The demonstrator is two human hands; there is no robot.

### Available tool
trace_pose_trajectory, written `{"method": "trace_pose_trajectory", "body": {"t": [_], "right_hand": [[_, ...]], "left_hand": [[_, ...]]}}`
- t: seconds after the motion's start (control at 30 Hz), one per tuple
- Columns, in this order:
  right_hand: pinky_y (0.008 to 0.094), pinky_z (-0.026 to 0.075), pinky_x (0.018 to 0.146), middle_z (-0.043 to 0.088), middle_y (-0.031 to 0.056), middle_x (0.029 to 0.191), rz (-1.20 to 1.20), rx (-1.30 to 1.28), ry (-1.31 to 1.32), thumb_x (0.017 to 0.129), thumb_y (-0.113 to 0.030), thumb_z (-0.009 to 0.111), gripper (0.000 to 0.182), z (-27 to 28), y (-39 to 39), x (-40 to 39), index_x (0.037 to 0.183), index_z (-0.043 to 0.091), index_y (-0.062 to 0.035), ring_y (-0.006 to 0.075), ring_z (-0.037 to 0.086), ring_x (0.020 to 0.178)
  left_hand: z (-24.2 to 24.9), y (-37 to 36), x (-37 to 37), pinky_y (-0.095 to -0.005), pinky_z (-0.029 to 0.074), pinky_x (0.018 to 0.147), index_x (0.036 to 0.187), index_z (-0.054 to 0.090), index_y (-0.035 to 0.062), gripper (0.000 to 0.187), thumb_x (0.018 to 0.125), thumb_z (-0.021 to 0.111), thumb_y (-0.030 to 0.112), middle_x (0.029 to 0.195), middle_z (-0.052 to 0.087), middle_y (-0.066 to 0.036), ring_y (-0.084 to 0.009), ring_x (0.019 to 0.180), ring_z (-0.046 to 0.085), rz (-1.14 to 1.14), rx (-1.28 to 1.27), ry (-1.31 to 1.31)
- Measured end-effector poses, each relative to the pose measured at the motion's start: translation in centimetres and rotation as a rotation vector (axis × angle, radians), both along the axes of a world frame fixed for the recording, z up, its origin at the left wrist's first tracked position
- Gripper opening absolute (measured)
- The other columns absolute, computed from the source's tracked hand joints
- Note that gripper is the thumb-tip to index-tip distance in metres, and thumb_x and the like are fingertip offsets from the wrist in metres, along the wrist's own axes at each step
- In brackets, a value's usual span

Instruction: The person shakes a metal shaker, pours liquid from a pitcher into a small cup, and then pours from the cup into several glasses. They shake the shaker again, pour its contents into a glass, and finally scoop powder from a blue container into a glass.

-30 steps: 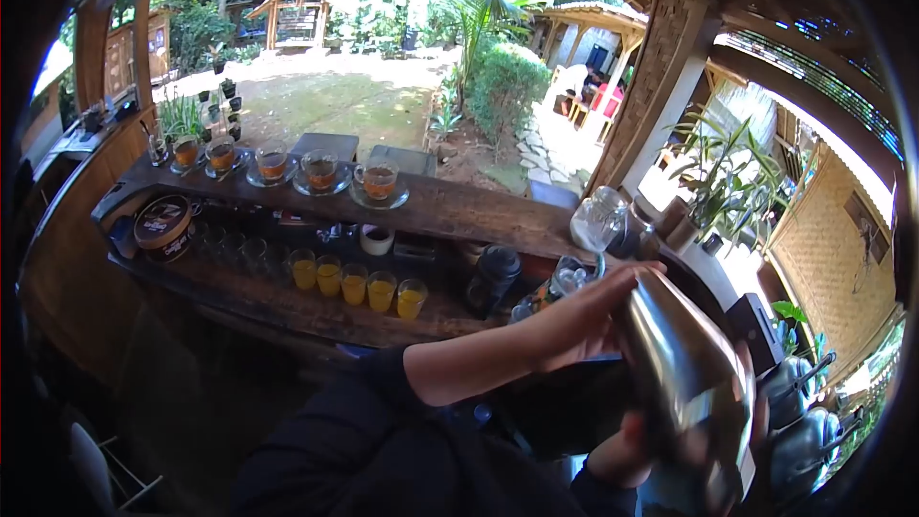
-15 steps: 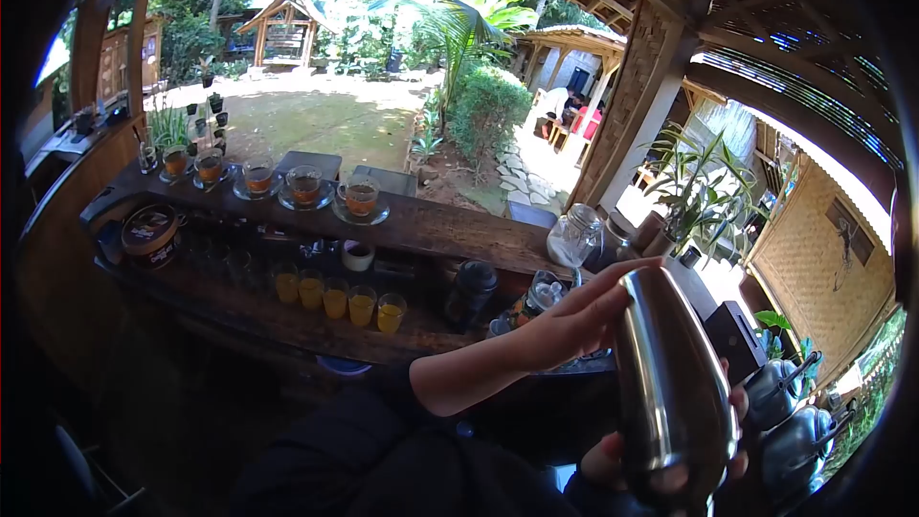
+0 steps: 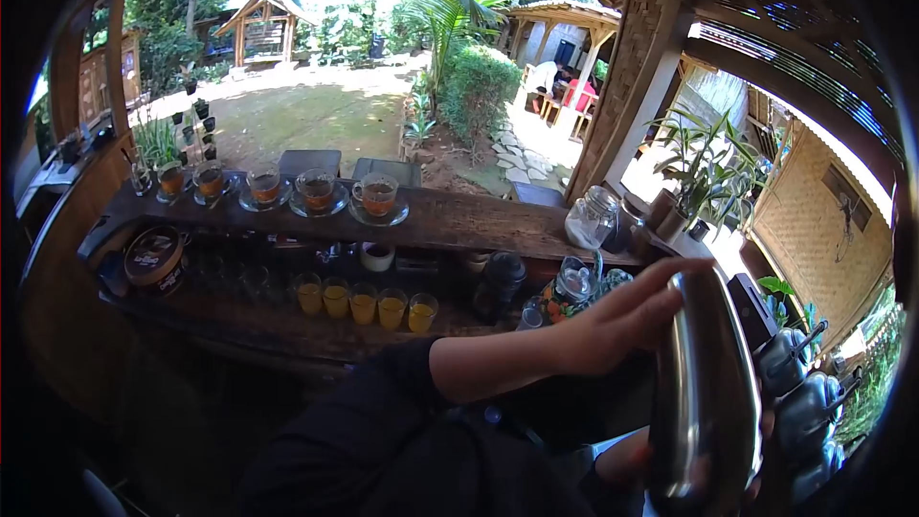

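both hands are closed around a metal shaker [image 3: 706, 388] in the lower right of the frame. the left hand [image 3: 613, 330] comes across from the lower middle and grips the narrower upper end, digits partly extended and together, reaching onto the top. the right hand [image 3: 627, 457] is lower down, curled around the wide part, with fingertips showing past the right side; most of it is hidden behind the metal, so i cannot tell how its palm sits. the shaker is silvery and polished, with bright vertical streaks and dark reflections, tilted a little, its lower end slightly blurred.

just left of the left hand, past the wrist, stands a glass pitcher [image 3: 572, 285] with a coloured pattern, and above it a clear jar [image 3: 592, 217] on the upper wooden counter [image 3: 479, 218]. dark metal kettles [image 3: 806, 412] are near the shaker at the right edge. five glasses of yellow-orange drink [image 3: 364, 306] line the lower shelf [image 3: 273, 319], left of centre.
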State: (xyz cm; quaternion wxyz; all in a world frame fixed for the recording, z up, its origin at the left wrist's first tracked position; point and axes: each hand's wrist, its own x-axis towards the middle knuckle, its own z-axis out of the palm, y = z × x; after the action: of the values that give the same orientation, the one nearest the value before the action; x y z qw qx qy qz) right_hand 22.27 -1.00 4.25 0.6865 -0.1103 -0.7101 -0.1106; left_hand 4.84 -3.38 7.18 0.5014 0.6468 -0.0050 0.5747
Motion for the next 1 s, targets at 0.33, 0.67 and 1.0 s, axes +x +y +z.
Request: {"method": "trace_pose_trajectory", "body": {"t": [0.33, 0.67, 1.0], "right_hand": [[0.0506, 0.047, 0.09, 0.03, 0.0215, 0.134, -0.326, 0.147, -0.035, 0.064, -0.056, 0.073, 0.103, 1.2, -5.5, -4.5, 0.139, 0.012, -0.0176, 0.0374, 0.043, 0.118], [0.0435, 0.047, 0.093, 0.034, 0.0151, 0.129, -0.044, 0.089, 0.16, 0.059, -0.035, 0.085, 0.099, 1.8, -4.8, -9.1, 0.132, 0.024, -0.0098, 0.0349, 0.048, 0.113], [0.0407, 0.049, 0.09, 0.029, 0.0259, 0.134, 0.0, -0.019, 0.05, 0.06, -0.029, 0.085, 0.105, -0.5, -2.3, -8.6, 0.136, 0.013, -0.0167, 0.0331, 0.045, 0.117]], "left_hand": [[-0.6, -0.8, -2.9, -0.0272, 0.047, 0.08, 0.137, 0.032, 0.0162, 0.047, 0.097, 0.038, 0.039, 0.116, 0.049, -0.001, -0.0107, 0.099, 0.053, -0.219, -0.18, -0.138], [-4.1, 1.4, -6.5, -0.0339, 0.052, 0.083, 0.135, 0.038, 0.0133, 0.046, 0.095, 0.044, 0.035, 0.116, 0.053, -0.006, -0.0172, 0.093, 0.061, -0.165, -0.648, -0.169], [-4.1, 1.6, -8.1, -0.0315, 0.051, 0.08, 0.133, 0.039, 0.0022, 0.057, 0.092, 0.047, 0.042, 0.11, 0.058, -0.012, -0.0176, 0.095, 0.061, 0.029, -0.632, -0.078]]}}
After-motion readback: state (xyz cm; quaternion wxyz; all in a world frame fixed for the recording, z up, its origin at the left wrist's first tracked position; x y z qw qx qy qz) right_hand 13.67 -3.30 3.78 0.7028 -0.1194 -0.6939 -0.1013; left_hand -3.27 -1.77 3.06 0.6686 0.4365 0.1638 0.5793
